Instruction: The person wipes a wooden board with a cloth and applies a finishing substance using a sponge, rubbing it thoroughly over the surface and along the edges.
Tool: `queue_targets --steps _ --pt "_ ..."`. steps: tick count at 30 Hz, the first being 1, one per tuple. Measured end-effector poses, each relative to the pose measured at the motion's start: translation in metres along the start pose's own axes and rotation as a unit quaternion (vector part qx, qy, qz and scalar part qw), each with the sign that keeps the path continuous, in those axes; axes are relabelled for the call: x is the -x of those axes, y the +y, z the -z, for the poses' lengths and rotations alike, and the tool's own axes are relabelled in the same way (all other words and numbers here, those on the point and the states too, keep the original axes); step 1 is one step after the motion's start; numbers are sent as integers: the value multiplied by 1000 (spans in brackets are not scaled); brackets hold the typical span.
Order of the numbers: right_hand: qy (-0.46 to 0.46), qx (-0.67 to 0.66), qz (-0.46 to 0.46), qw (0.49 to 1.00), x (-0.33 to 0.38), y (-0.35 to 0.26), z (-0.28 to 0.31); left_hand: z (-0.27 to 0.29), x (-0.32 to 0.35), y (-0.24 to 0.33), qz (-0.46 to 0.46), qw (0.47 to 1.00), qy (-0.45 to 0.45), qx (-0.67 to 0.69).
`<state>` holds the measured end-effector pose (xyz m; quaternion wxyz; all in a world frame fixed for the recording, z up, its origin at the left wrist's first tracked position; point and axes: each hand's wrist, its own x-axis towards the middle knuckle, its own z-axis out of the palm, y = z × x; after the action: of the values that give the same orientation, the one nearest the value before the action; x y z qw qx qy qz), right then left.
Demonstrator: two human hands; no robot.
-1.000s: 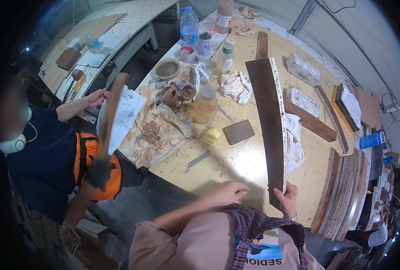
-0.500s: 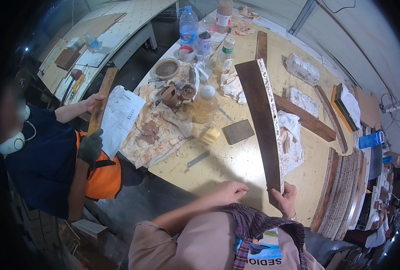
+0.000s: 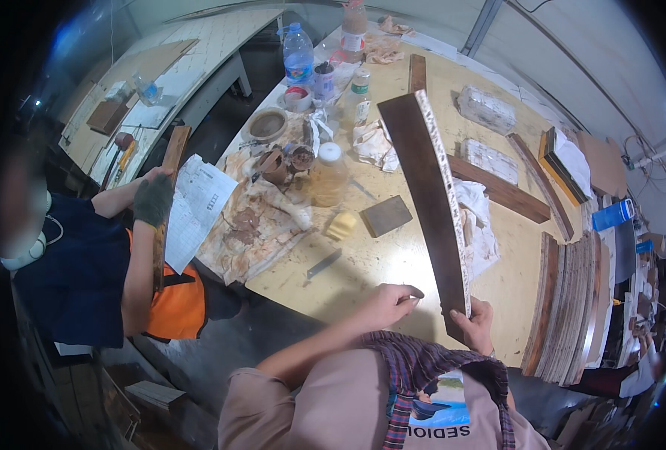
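Observation:
My right hand [image 3: 477,328] grips the lower end of a long, slightly curved dark-brown wooden plank [image 3: 425,187], thumb on its broad face. The plank rises away from me above the table, its speckled whitish edge facing right. Left of the plank's lower end, my left hand [image 3: 390,306] is loosely bent over the table's near edge, forefinger reaching right and apart from the thumb; nothing shows in it. Beyond that hand lie a dark rectangular block [image 3: 386,217], a yellow sponge-like piece [image 3: 342,226] and a flat metal scraper blade [image 3: 324,264].
At left, another person with a gloved hand [image 3: 153,199] holds a wooden strip [image 3: 174,154]. A stained cloth [image 3: 247,236] bears pots beside a jar of amber liquid [image 3: 329,180]. Stacked curved planks [image 3: 565,304] stand at the right; wrapped white blocks [image 3: 487,109] lie farther back.
My left hand has risen slightly and moved a little right, toward the plank. The plank's top has shifted slightly left with the view. The other person's gloved hand has moved up the strip.

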<state>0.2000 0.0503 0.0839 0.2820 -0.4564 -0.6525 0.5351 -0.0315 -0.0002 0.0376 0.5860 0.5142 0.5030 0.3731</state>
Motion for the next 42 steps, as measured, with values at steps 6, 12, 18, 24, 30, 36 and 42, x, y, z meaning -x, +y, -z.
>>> queue_targets --steps 6,12,18,24,30,36,42 --pt "38 -106 12 994 -9 0 12 -50 -10 2 -112 990 81 20" --pt "45 -347 38 936 -32 -32 -6 -84 -16 34 -87 971 114 194" --pt "29 -397 -2 917 -38 4 -10 -92 -14 31 -71 952 252 158" --pt "33 -375 -68 924 -35 17 23 -107 3 -2 -35 957 288 11" --pt "31 -393 -59 917 -48 28 59 -91 34 -30 4 934 306 -186" --pt "23 -421 -58 905 -24 42 53 -104 23 -14 21 933 284 -222" --pt "143 -463 -4 875 -47 52 115 -106 48 -5 47 902 315 -291"
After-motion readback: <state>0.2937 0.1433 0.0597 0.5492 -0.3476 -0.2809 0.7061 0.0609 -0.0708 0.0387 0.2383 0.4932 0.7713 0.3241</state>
